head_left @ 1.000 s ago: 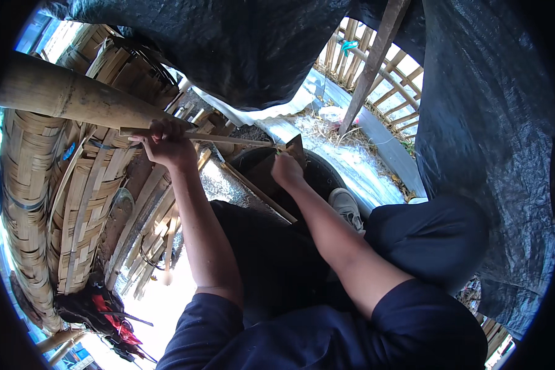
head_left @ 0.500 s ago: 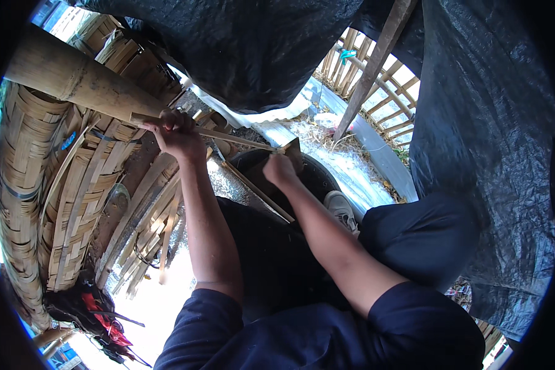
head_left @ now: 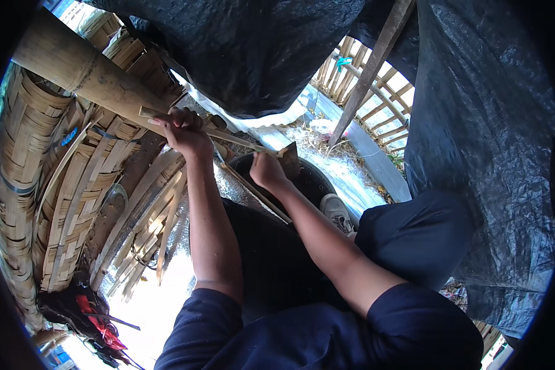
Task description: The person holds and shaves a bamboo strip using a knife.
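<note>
A long, narrow bamboo strip (head_left: 234, 140) slants across in front of me. My left hand (head_left: 188, 134) is closed round its left part, and a short end sticks out past the thumb. My right hand (head_left: 268, 171) is a fist against the strip near its right end; whether a small tool is in it is hidden. Just beyond that fist stands a brown, angular block-like piece (head_left: 288, 161), its kind unclear. Under it lies a dark round tub or rim (head_left: 317, 179).
A thick bamboo pole (head_left: 86, 74) and woven bamboo baskets (head_left: 31, 148) stand at the left. Split bamboo pieces (head_left: 148, 231) lie below them. Black plastic sheeting (head_left: 475, 142) hangs ahead and right, beside a slanting wooden post (head_left: 370, 74). My shoe (head_left: 335, 211) is close to the tub.
My right fist has moved left along the strip, toward my left hand. My left hand has shifted slightly right and down in the picture, still holding the strip.
</note>
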